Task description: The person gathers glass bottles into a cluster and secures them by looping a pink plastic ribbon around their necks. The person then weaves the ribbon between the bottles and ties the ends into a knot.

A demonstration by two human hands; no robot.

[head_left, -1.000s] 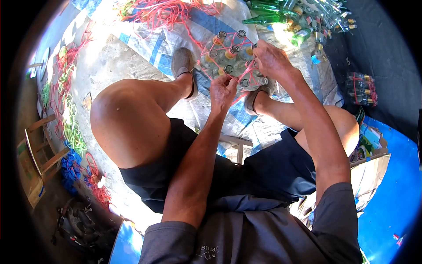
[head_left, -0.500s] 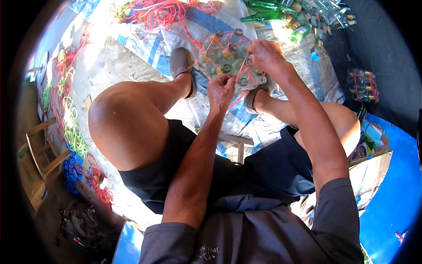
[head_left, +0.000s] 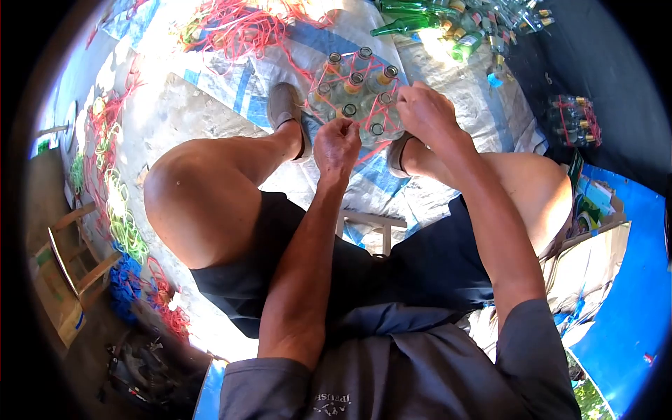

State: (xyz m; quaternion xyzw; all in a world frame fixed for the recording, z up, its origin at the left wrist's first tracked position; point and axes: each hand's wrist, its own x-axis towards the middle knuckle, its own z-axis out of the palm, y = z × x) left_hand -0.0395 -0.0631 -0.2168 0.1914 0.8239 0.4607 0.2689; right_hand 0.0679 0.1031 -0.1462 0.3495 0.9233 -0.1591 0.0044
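A cluster of several clear glass bottles (head_left: 353, 85) stands upright between my feet, with red plastic string (head_left: 376, 68) criss-crossing round their necks. My left hand (head_left: 337, 148) is closed in a pinch at the near side of the cluster, the string at its fingertips. At the cluster's right side, my right hand (head_left: 428, 112) is closed, knuckles up, with string reaching its fingers. The fingers partly hide the string's ends.
A tangle of red string (head_left: 241, 28) lies beyond the bottles. Green bottles (head_left: 406, 25) and clear ones are heaped at the upper right. A tied bottle bundle (head_left: 575, 120) lies farther right. More coloured string (head_left: 119, 203) runs along the left, near a wooden chair (head_left: 80, 259).
My right hand has moved slightly right and down, away from the bottle necks. My left hand has shifted a little left and down. The cluster sits slightly farther left in view.
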